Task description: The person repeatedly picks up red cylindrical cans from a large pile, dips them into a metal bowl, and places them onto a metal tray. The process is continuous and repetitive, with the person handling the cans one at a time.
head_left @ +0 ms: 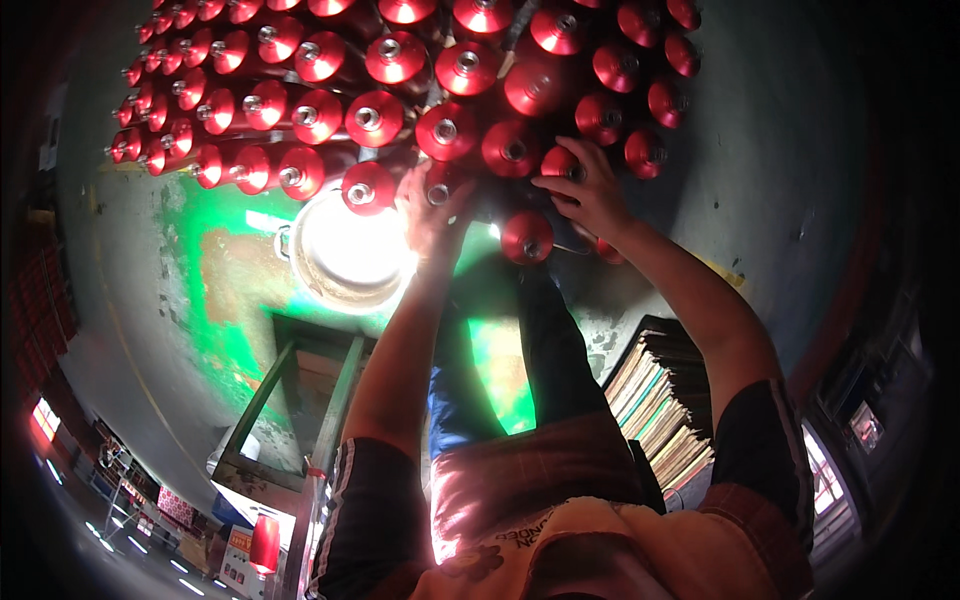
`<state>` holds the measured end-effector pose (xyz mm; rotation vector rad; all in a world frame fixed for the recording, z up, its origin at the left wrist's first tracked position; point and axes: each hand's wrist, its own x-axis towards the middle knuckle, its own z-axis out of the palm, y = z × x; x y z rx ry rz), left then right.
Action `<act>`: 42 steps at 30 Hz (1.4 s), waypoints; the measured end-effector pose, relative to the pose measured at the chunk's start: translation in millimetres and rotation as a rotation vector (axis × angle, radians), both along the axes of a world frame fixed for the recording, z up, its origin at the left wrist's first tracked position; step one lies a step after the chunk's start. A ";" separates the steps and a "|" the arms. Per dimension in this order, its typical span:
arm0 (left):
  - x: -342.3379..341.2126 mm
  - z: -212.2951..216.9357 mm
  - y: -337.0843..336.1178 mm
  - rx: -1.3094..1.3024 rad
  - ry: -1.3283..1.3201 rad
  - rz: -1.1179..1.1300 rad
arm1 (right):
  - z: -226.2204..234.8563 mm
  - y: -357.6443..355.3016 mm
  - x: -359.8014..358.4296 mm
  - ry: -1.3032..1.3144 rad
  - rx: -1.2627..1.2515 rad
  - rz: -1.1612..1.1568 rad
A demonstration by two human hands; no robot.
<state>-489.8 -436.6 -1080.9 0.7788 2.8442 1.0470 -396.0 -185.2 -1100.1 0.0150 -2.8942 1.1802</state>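
Note:
Red metal cylinders (467,66) with domed tops and bare silver necks stand upright in close rows. At the near edge of the group, my left hand (428,215) is closed around the side of one red cylinder (440,190); strong light washes out part of that hand. Farther right, my right hand (592,190) curls its thumb and fingers about the top of another red cylinder (560,165). Between my hands and nearer to me stands a single red cylinder (527,237). One more red cylinder (608,250) shows partly beneath my right forearm.
A round metal pot (345,290) with a side handle, glaring with light, stands left of my left forearm. Below it is a metal-framed stand (300,400). A tall stack of flat sheets (665,405) is by my right side. The floor (225,300) has green and worn patches.

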 end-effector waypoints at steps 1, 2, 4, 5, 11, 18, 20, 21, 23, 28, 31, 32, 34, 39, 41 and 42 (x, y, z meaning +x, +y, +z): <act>0.5 11.4 -1.2 0.012 -0.018 0.018 | 12.3 3.2 -2.0 -0.009 -0.006 0.027; 1.5 27.1 -8.0 0.046 0.007 -0.026 | 28.9 7.4 -2.8 0.037 -0.028 0.059; 12.6 64.0 -24.4 0.036 -0.107 0.008 | 70.7 19.2 -5.2 0.059 0.027 0.108; 18.7 85.3 -38.9 0.047 -0.192 0.015 | 95.3 26.3 -5.2 0.153 0.022 0.113; 34.6 177.0 -173.5 0.348 -0.566 0.385 | 209.7 35.4 -6.8 0.067 -0.214 0.152; 40.2 127.5 -287.1 0.904 -1.364 0.567 | 115.5 -145.0 2.6 -0.873 -1.721 -0.168; 43.0 105.2 -307.5 0.429 -1.178 0.404 | 73.3 -218.7 11.7 -1.004 -1.999 -0.283; 42.4 95.8 -317.6 0.494 -1.231 0.440 | 55.6 -252.7 13.8 -1.068 -2.043 -0.327; 35.3 77.3 -336.1 0.844 -1.417 0.580 | 28.0 -309.5 9.1 -0.773 -2.043 0.120; 20.5 55.3 -377.4 1.371 -1.628 0.712 | 18.4 -389.4 -17.0 -0.936 -2.394 -0.160; 23.2 47.2 -397.5 1.555 -1.675 0.739 | 25.7 -408.7 -26.3 -1.052 -2.461 -0.247; 25.9 42.8 -402.5 1.600 -1.691 0.752 | 27.0 -413.4 -26.7 -0.808 -2.323 -0.095; 31.2 32.7 -411.6 1.696 -1.690 0.668 | 27.4 -421.3 -25.8 -0.753 -1.929 -0.081; 39.9 18.5 -419.7 1.695 -1.748 0.735 | 25.1 -412.7 -20.7 -0.866 -2.107 -0.108; 39.5 26.3 -411.9 1.609 -1.763 0.676 | 31.6 -385.0 -17.1 -0.675 -1.691 0.057; 38.1 33.5 -404.8 1.473 -1.750 0.684 | 36.9 -365.3 -15.2 -0.539 -1.671 0.044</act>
